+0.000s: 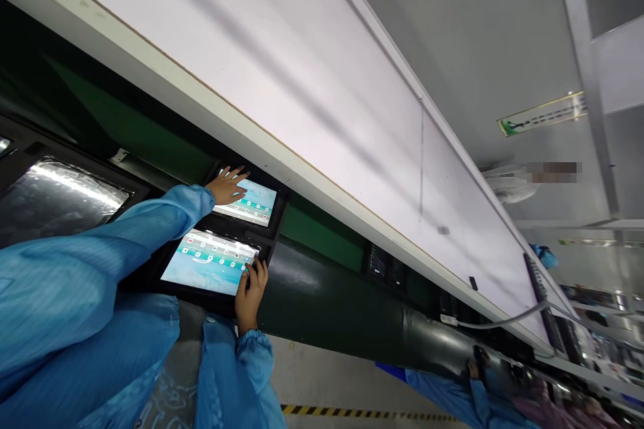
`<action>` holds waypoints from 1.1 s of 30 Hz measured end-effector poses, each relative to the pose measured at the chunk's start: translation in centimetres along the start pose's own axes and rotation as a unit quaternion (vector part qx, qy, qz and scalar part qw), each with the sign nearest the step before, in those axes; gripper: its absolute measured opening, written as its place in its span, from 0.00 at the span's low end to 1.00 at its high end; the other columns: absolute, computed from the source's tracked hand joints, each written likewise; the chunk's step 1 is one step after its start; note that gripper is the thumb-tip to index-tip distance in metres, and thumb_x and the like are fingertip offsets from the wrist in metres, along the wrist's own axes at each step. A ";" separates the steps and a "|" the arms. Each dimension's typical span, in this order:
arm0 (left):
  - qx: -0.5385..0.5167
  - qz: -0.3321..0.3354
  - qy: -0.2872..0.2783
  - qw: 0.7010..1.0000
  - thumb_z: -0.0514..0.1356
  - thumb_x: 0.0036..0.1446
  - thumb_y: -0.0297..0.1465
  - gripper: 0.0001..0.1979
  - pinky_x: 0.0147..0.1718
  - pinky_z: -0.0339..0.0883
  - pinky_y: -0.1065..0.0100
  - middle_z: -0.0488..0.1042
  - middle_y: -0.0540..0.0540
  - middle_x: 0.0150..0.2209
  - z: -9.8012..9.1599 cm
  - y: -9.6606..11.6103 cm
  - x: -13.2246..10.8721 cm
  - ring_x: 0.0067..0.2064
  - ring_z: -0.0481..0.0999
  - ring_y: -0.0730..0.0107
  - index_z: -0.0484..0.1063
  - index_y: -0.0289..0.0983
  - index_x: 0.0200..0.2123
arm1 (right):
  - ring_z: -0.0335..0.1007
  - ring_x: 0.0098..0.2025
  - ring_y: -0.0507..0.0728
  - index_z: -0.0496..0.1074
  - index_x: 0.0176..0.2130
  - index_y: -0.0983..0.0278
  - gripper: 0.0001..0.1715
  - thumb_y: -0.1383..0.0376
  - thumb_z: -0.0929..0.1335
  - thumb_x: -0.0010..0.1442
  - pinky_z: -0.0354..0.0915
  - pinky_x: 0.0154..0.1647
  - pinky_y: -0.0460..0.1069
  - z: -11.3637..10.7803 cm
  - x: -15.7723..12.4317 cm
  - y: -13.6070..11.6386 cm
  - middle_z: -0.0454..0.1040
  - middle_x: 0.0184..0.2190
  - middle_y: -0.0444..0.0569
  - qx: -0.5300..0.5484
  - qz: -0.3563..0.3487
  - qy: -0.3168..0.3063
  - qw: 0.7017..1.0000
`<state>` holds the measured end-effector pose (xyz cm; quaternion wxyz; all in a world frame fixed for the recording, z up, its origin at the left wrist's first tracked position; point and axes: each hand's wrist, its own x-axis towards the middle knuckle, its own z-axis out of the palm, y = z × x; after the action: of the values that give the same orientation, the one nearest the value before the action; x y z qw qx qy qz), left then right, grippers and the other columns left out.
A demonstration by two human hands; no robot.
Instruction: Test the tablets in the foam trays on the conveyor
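Two lit tablets lie in a dark tray, one behind the other. My left hand has its fingers spread over the left part of the far tablet, whose screen shows app icons on a blue-green background. My right hand rests at the right edge of the near tablet, thumb and fingers apart, fingertips on the screen near its corner. The near tablet shows similar icons and a pale curved mark. Whether my fingertips press on the screens cannot be made out.
A long white shelf runs diagonally above the green bench. At left lies another tray with a shiny, film-covered panel. Further along are dark devices and a grey cable. A co-worker's blue sleeve shows at lower right.
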<state>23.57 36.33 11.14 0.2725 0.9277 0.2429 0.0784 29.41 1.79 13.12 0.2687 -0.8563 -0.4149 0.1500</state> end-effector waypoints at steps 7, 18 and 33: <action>-0.038 -0.065 0.091 0.993 0.49 0.69 0.42 0.22 0.68 0.48 0.40 0.57 0.41 0.70 -0.3 0.0 -1.2 0.73 0.46 0.45 0.71 0.44 0.61 | 0.51 0.72 0.67 0.76 0.55 0.61 0.24 0.56 0.58 0.73 0.61 0.65 0.65 0.2 -0.6 0.2 0.66 0.65 0.58 -0.024 0.010 -0.005 1.000; -0.068 -0.131 0.173 0.974 0.46 0.69 0.46 0.26 0.67 0.53 0.39 0.59 0.38 0.67 1.1 0.2 -17.5 0.73 0.47 0.44 0.70 0.42 0.61 | 0.43 0.75 0.67 0.71 0.61 0.60 0.23 0.62 0.60 0.72 0.60 0.68 0.65 1.0 1.5 -1.4 0.58 0.71 0.54 -0.081 -0.113 -0.064 0.988; -0.045 -0.072 0.150 0.985 0.49 0.70 0.42 0.22 0.65 0.58 0.42 0.60 0.39 0.68 3.0 2.2 -20.6 0.72 0.50 0.46 0.70 0.44 0.61 | 0.42 0.75 0.68 0.74 0.59 0.62 0.22 0.62 0.59 0.72 0.54 0.70 0.67 1.0 4.2 -1.8 0.57 0.71 0.56 -0.092 -0.099 -0.042 0.990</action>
<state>7.42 23.19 9.60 0.2794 0.8724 0.3431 0.2074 30.40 6.39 13.17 0.1849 -0.8249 -0.5205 0.1199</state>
